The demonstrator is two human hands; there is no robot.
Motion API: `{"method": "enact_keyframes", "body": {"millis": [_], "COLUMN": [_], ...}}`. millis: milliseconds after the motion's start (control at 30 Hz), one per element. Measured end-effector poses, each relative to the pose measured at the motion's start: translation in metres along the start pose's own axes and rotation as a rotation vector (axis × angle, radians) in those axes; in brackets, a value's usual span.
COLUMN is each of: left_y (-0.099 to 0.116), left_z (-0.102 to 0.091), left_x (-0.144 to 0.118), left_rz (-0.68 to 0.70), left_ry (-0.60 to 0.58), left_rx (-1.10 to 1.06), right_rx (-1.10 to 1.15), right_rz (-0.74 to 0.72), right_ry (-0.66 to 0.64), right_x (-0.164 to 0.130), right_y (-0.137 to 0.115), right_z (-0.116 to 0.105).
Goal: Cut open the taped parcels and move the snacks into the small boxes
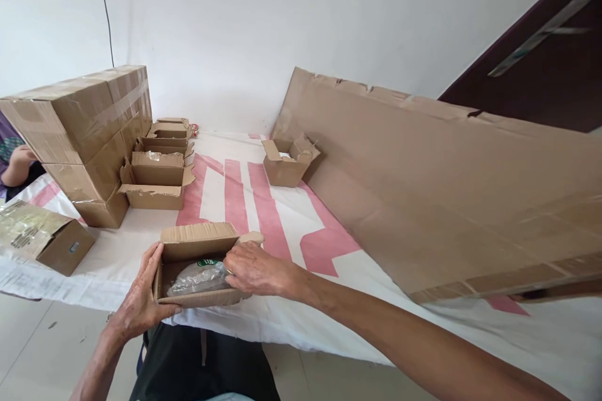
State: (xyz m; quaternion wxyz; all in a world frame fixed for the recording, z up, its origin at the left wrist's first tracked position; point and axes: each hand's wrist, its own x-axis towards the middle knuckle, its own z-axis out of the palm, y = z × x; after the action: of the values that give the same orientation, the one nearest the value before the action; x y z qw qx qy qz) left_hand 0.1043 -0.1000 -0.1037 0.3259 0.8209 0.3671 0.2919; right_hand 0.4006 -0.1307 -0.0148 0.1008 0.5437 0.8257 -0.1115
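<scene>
A small open cardboard box sits at the table's front edge, its flaps raised. Inside it lies a clear plastic bag with a green label; its contents are hard to make out. My left hand grips the box's left end, thumb in front and fingers along the side. Over the right end reaches my right hand, its fingers curled down into the box and closed at the bag's right edge. The fingertips are partly hidden.
Stacked taped cartons stand at the left, beside a row of open boxes. Another open box is near a large leaning cardboard sheet. A closed carton lies front left. Another person's hand shows at the far left.
</scene>
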Motion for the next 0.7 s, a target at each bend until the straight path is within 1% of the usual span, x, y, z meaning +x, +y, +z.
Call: {"method": "enact_keyframes", "body": {"millis": [100, 200, 267, 333, 400, 467, 567, 633, 700], "left_y": [-0.003, -0.003, -0.003, -0.003, -0.003, -0.003, -0.001, 0.0, 0.0], "left_z": [0.002, 0.002, 0.001, 0.001, 0.0, -0.001, -0.003, -0.004, -0.004], "left_x": [0.0, 0.001, 0.002, 0.003, 0.003, 0.004, 0.006, 0.008, 0.011], "left_rz": [-0.001, 0.005, 0.013, 0.015, 0.011, 0.008, 0.003, -0.007, -0.015], "left_ry": [-0.006, -0.025, -0.026, -0.015, -0.007, -0.011, -0.034, -0.043, -0.046], "left_rx": [-0.005, -0.018, -0.024, -0.026, -0.03, -0.039, -0.052, -0.054, -0.058], "right_rx": [-0.041, 0.1, 0.162, 0.144, 0.097, 0.086, 0.17, 0.276, 0.374], "right_rz": [0.045, -0.008, -0.03, -0.019, -0.007, 0.0, -0.01, -0.039, -0.083], "right_ry": [0.016, 0.043, -0.002, -0.046, -0.033, 0.048, 0.207, 0.312, 0.41], "right_x": [-0.005, -0.013, -0.015, -0.015, -0.013, -0.013, -0.014, -0.015, -0.017], "right_y": [-0.006, -0.001, 0.004, 0.007, 0.007, 0.005, 0.005, 0.006, 0.008], "right_z": [0.003, 0.001, -0.002, -0.006, -0.009, -0.01, -0.014, -0.022, -0.035]}}
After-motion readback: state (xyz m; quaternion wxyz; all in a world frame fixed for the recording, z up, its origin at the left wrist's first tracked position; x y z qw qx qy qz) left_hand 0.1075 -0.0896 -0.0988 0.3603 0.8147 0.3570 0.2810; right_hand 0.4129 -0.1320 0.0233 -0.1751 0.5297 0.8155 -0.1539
